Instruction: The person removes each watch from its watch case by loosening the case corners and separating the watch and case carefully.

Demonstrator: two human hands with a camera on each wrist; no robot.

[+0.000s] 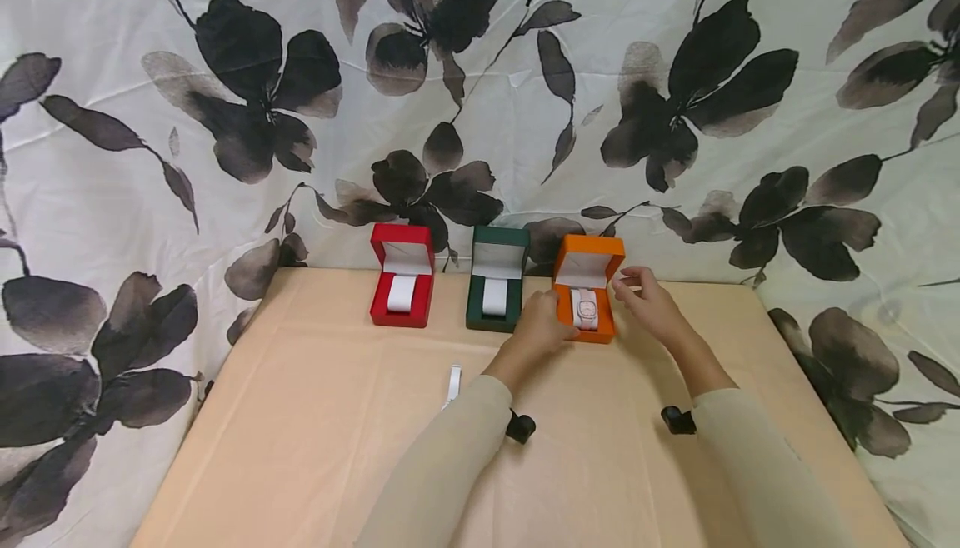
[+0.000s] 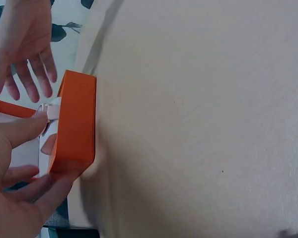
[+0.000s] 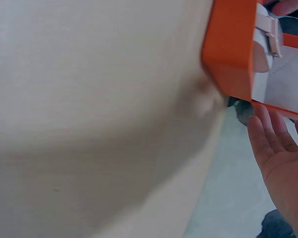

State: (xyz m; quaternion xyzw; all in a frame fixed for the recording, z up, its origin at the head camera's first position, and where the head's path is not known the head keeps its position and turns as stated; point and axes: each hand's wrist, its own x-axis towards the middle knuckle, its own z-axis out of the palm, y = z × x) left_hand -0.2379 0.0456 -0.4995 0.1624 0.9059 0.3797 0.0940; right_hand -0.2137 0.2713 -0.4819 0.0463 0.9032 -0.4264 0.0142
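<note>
An orange watch box (image 1: 597, 336) stands with its lid raised at the back of the table, and a pale pink watch (image 1: 587, 310) sits round the white cushion inside. My left hand (image 1: 542, 321) holds this box at its left side; in the left wrist view the thumb reaches over to the watch, while the fingers lie along the outside of the orange box (image 2: 78, 121). To the right of the box is my right hand (image 1: 651, 305). In the right wrist view its fingers (image 3: 272, 130) are extended close to the lid, holding nothing.
A green watch box (image 1: 495, 320) and a red watch box (image 1: 401, 320) stand open further left, each with a white cushion. A white strap (image 1: 454, 381) lies on the table (image 1: 315, 415), partly hidden behind my left sleeve. Floral cloth (image 1: 517, 140) hangs behind.
</note>
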